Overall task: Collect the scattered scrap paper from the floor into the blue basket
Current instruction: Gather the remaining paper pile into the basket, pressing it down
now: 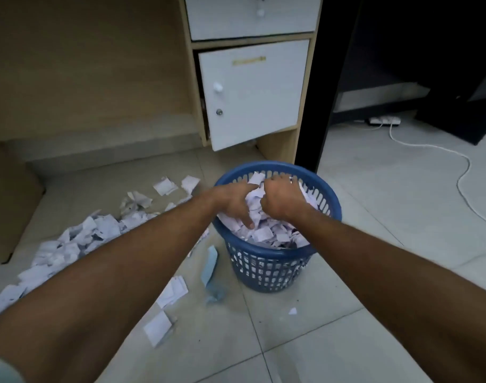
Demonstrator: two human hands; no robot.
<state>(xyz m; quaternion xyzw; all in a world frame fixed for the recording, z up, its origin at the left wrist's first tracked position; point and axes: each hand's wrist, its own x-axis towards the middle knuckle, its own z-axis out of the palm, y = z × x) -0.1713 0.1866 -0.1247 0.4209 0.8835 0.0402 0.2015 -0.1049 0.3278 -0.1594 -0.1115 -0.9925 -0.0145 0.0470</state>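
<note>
We can't see the right hand's (281, 199) fingertips, buried in the paper in the blue basket (266, 268). Our left arm hides part of the floor scraps (79, 239), and the frame's top edge crops the upper drawer (252, 16).

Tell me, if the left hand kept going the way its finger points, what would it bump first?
The left hand points down into the blue basket, so it would probably meet the scrap paper heaped inside first. Its finger already looks very close to that heap, though depth is hard to judge here.
</note>
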